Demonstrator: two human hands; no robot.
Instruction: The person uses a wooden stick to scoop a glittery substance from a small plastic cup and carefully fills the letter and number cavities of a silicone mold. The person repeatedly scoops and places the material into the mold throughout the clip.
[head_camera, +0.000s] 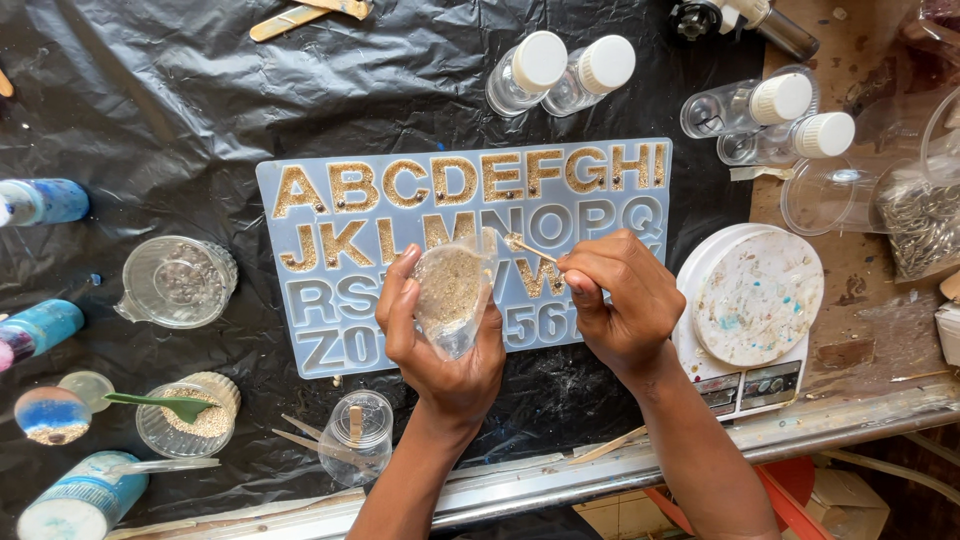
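1. The left hand is wrapped around a small clear bag of tan grit, held upright over the mould.
2. The right hand pinches a thin stick, its tip just beside the bag's open mouth.
3. The pale blue letter mould lies flat on black plastic under both hands; its top row is filled with gold.
4. A scale sits just right of the right hand.

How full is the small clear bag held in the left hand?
Partly full: gold-tan glitter fills much of the clear bag gripped by the left hand; its open top is clear.
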